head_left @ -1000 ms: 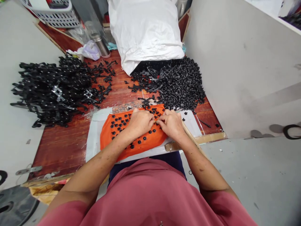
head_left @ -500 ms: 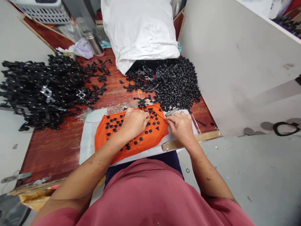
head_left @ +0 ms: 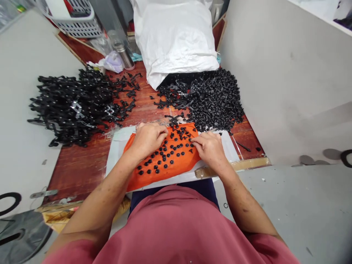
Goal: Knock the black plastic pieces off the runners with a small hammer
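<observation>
An orange cloth (head_left: pixel 183 165) lies on a pale sheet at the table's front edge. Spread over it are many small black round-headed parts (head_left: pixel 165 166), some with heads up, others tipped over. My left hand (head_left: pixel 150 140) is over the cloth's far left part, fingers curled with thumb and forefinger together; what they hold, if anything, is hidden. At the cloth's right edge, my right hand (head_left: pixel 210 147) pinches at one of the black parts between thumb and forefinger. A thin greyish tip shows behind its knuckles, too small to name.
Loose black round-headed parts (head_left: pixel 220 101) are heaped before a white sack (head_left: pixel 176 40). On the left rises a tangled pile of black linked pieces (head_left: pixel 68 110). A steel flask (head_left: pixel 125 57) and a plastic basket (head_left: pixel 79 27) stand behind. Grey partitions (head_left: pixel 275 73) flank the table.
My left hand has moved left across the cloth, away from the parts in its middle. My right fingertips have shifted from the cloth's edge onto a black part. The camera view has swung left.
</observation>
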The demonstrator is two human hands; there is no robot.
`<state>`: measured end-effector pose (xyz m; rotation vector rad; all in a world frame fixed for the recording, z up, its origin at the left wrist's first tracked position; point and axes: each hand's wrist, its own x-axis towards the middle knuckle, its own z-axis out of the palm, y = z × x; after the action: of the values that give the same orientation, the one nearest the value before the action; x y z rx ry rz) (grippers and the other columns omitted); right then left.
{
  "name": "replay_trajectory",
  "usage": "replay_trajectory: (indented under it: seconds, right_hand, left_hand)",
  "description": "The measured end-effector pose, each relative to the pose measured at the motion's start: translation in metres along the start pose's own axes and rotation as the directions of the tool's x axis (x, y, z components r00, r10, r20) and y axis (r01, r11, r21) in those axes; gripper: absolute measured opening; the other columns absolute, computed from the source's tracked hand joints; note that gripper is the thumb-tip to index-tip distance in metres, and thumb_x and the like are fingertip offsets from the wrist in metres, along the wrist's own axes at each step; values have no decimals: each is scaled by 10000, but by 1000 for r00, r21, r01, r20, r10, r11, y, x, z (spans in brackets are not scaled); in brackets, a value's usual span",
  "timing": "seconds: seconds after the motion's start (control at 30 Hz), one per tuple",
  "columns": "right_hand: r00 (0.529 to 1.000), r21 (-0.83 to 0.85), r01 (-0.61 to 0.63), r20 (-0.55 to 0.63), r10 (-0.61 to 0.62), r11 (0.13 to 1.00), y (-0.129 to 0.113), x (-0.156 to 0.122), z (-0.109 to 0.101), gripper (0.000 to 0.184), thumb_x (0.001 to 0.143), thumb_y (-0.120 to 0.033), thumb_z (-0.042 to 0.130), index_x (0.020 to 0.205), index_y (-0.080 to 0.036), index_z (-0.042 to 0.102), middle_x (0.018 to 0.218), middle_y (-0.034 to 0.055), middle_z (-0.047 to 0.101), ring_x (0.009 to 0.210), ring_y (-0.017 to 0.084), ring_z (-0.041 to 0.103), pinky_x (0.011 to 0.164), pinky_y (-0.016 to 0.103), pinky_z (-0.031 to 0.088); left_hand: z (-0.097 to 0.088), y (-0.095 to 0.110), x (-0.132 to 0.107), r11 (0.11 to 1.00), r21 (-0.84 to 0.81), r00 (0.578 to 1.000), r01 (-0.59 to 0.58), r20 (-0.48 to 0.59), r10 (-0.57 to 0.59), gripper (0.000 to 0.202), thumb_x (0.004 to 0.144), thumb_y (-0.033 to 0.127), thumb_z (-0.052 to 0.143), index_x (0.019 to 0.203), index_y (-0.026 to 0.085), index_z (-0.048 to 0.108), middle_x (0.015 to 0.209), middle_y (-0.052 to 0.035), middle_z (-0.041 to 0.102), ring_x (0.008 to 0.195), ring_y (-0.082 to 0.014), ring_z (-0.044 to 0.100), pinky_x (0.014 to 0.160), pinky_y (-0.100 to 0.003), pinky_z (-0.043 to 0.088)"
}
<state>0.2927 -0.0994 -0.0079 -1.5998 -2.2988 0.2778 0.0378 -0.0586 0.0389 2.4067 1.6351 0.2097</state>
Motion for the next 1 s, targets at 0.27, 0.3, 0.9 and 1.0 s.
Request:
replay_trajectory:
  seconds: [0.27, 0.3, 0.9, 1.0]
  right_hand:
    - [990, -191, 121, 94, -104, 974, -22, 41, -8, 266, 1016, -216, 533, 1027, -239, 797, 996, 88, 709, 994, 265, 486, 833, 420, 235]
    - [988, -214, 122, 116, -98, 969, -21, 44, -9, 267, 1013, -219, 532, 1004, -234, 798, 995, 93, 706, 993, 268, 481, 825, 422, 232]
    - [949, -245, 296, 180, -257, 923, -42, 66, -2, 273, 992, -196, 527, 869, -201, 771, 928, 112, 698, 984, 280, 483, 831, 450, 231]
    - [947, -252, 306, 183, -266, 918, -47, 67, 0, 313, 1008, -163, 472, 911, -189, 769, 943, 125, 697, 1006, 285, 470, 849, 459, 230]
  left_hand:
    - [23, 8, 17, 983, -4, 981, -182, 72, 182, 184, 918, 259, 607, 1003, 247, 770, 986, -59, 757, 975, -255, 664, 898, -413, 386]
    - [27, 11, 19, 978, 13, 975, -207, 86, 205, 187, 922, 258, 598, 989, 242, 772, 966, -65, 750, 962, -256, 662, 886, -412, 384]
    - [-2, -25, -19, 982, 28, 972, -189, 147, 183, 219, 928, 248, 562, 927, 245, 782, 950, -42, 780, 937, -230, 686, 873, -381, 426]
    - [7, -13, -21, 981, 101, 977, -163, 157, 146, 218, 926, 259, 556, 938, 235, 773, 981, -69, 785, 974, -256, 689, 877, -401, 416]
